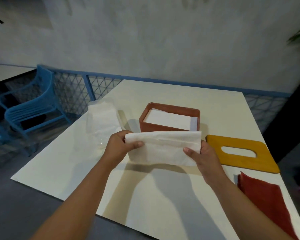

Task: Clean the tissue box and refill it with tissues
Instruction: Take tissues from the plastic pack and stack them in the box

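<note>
The white table [73,170] is stretching away bare toward its near edge, which is running diagonally under the forearms, and its left edge is dropping off toward a blue chair [29,110] and a blue mesh railing [73,87]. The widest free surface is lying on the near-left side, below and beside the hands.

The left hand [121,146] and the right hand [203,155] are each gripping one end of a folded stack of tissues [163,148], thumbs lying on its near face and fingers curling behind. The stack is hanging above the table, casting a shadow on it, and its top edge is covering the near wall of the tissue box [171,107] in this view.

The reddish-brown box is standing open near the table's middle, with white tissues [168,119] already lying inside.

Things are crowding the right side: the yellow lid [249,161] with its oval slot is lying flat just beside the right hand, and a red cloth [267,201] is lying nearer, by the table's right edge. On the left, a clear plastic tissue pack [102,118] is sitting beyond the left hand, close to the table's far-left edge.
</note>
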The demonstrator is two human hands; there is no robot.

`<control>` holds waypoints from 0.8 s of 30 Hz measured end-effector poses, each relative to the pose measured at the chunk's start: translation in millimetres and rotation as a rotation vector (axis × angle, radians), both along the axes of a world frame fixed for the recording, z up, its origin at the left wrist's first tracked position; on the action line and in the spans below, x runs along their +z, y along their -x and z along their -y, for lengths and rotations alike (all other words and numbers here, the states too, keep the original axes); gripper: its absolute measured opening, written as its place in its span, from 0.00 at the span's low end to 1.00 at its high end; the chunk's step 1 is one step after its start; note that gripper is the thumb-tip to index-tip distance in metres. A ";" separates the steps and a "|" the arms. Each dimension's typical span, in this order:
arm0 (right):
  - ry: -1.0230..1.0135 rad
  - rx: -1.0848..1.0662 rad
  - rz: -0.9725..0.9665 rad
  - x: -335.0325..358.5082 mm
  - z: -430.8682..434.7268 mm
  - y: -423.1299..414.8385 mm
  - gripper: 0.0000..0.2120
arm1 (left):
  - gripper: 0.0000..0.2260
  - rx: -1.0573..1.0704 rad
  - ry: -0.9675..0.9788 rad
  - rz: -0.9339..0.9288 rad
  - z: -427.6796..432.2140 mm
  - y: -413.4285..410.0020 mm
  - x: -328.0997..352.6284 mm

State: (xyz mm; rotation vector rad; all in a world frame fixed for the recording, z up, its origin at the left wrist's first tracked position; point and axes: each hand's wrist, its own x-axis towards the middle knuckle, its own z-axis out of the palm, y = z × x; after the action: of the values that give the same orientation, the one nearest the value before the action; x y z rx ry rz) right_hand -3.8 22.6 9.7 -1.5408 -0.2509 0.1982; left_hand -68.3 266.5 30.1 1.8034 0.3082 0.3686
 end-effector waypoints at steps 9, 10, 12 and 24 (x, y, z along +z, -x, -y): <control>0.076 -0.041 -0.089 -27.0 24.3 15.2 0.19 | 0.16 -0.116 0.132 -0.075 21.6 -6.7 -33.5; 0.068 -0.048 -0.098 -28.4 23.8 16.5 0.20 | 0.19 -0.138 0.162 -0.099 22.5 -7.3 -35.9; 0.061 -0.062 -0.100 -29.9 21.0 18.6 0.22 | 0.25 -0.180 0.225 -0.141 23.3 -7.5 -40.7; 0.166 -0.175 -0.177 -28.4 -4.2 22.0 0.20 | 0.31 -0.162 0.135 -0.228 -0.7 -16.7 -42.8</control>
State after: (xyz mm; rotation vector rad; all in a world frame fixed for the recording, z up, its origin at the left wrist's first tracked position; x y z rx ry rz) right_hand -25.7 26.8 -18.8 -1.6887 0.0417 0.2194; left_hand -51.6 267.3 -12.7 1.7257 0.3346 0.0262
